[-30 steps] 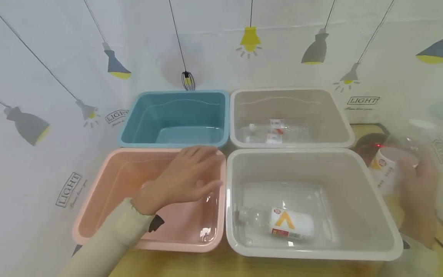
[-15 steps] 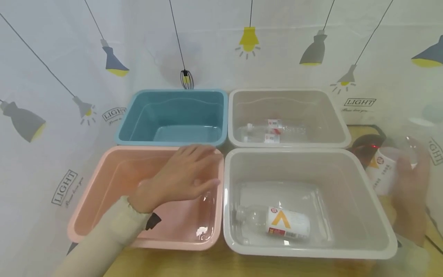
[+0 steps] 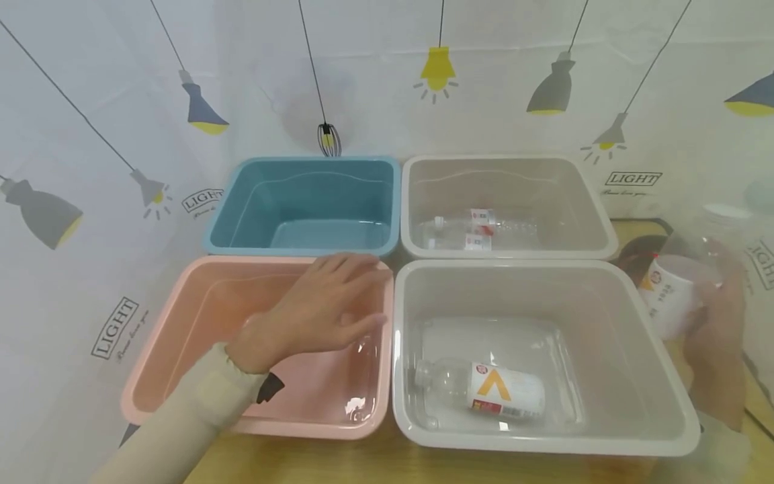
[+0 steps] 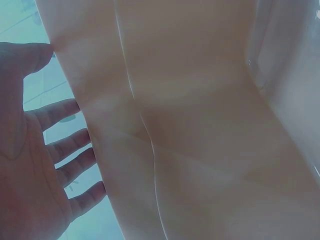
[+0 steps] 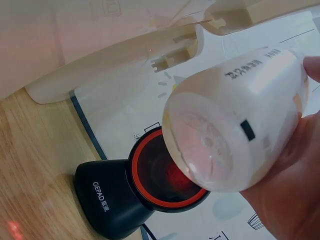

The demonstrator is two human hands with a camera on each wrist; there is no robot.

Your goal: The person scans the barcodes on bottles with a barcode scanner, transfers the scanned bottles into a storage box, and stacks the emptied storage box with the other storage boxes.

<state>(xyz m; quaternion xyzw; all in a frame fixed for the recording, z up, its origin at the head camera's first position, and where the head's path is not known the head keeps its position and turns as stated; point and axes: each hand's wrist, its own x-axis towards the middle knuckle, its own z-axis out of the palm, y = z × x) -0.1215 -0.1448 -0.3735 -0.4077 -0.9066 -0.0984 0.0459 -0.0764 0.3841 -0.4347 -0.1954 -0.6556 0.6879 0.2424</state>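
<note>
Right hand: the hand (image 3: pixel 719 323) is clamped round a white-labelled bottle (image 5: pixel 240 125), thumb on one side.
Held bottle: up off the tabletop (image 3: pixel 290 464), outside the white bin (image 3: pixel 544 441) on its right; it tilts, cap end up and away, base low by the scanner.
Scanner: the black scanner (image 5: pixel 112 195) glows red; the bottle's base overlaps its round window, though I can't tell if they touch.
Left hand: the hand (image 3: pixel 317 306) has its fingers straight and apart over the pink bin (image 3: pixel 320 430), by the rear right corner; whether it presses on the rim, I can't tell.
Just changed: very little; over the last second the bottle has shifted only slightly beside the scanner, and the left hand has stayed put.
What that means: the work seems to be at the scanner yet, this bottle not in any bin.
White bin: one similar bottle (image 3: pixel 508 392) on its side.
Rear beige bin (image 3: pixel 514 254): two slimmer bottles (image 3: pixel 482 216), lying down.
</note>
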